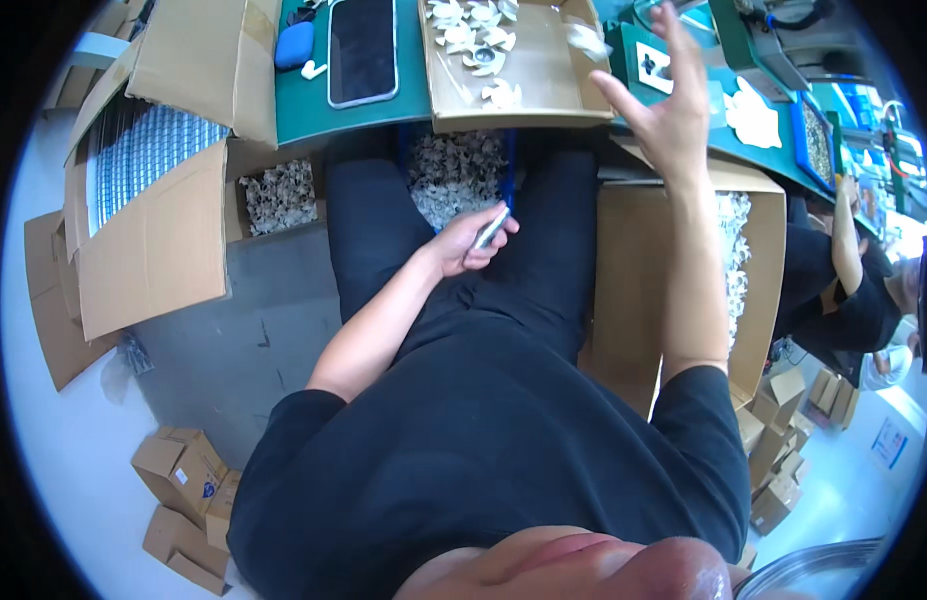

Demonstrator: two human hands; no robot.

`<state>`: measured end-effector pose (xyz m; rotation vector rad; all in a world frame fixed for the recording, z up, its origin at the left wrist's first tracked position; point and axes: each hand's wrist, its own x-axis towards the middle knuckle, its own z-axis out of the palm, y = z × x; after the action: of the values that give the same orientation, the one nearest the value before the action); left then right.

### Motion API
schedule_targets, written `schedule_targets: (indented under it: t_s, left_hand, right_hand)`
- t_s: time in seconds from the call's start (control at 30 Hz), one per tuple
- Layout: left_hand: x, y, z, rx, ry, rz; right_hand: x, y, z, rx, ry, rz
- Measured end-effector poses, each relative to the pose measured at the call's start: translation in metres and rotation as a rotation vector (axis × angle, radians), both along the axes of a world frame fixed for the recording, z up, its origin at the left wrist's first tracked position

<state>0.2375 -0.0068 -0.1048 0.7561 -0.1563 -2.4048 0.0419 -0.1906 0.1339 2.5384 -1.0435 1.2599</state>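
My left grip point(470, 245) is closed around a small silvery metal piece point(491, 228), thumb and fingers pinching it low over my lap, about the centre of the view. The piece pokes out of the fist toward one o'clock, its tip pointing at the heap of pale shredded scraps point(453, 175) that sits in a blue-edged bin between my knees, at twelve o'clock from that hand.

My right grip point(658, 105) is spread wide and holds nothing — palm lifted in the air at one o'clock, fingers fanned apart above the edge of the green bench point(348, 115). Just to its left, at twelve, lies an open shallow cardboard tray point(543, 85) with a scatter of small white moulded parts point(478, 35) in its far half. One loose whitish bit point(586, 40) shows near the tray's right flap, close to my raised fingers; whether it rests on the flap or is in the air I cannot tell.

Further left on the bench, at eleven, a dark phone point(362, 48) lies face up, with a blue case point(294, 45) just beside it. At nine o'clock a big open carton point(163, 240) holds rows of silvery pieces point(143, 150). At three o'clock another carton point(643, 280) stands by my right knee — beyond it, another person's arm point(846, 230) reaches up toward the bench.
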Motion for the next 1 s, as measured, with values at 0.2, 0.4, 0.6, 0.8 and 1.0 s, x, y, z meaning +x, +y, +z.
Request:
schedule_targets:
  t_s: [0.2, 0.4, 0.6, 0.8, 1.0]
  left_hand:
    - [0.022, -0.027, 0.089, -0.404, 0.147, -0.076]
    - [-0.001, -0.04, 0.123, -0.534, 0.049, -0.243]
    - [-0.022, -0.032, 0.082, -0.441, -0.006, -0.272]
    - [-0.025, 0.004, 0.02, -0.176, -0.272, -0.36]
    - [-0.03, 0.014, -0.012, -0.096, -0.341, -0.436]
  right_hand:
    - [-0.012, 0.091, -0.01, 0.826, 0.003, 0.481]
    - [-0.036, 0.129, -0.041, 1.017, -0.129, 0.319]
    - [-0.111, 0.004, -0.03, 0.498, -0.211, -0.238]
    - [-0.097, -0.069, -0.011, 0.738, -0.1, -0.199]
    - [-0.116, -0.093, -0.006, 1.163, -0.06, -0.063]
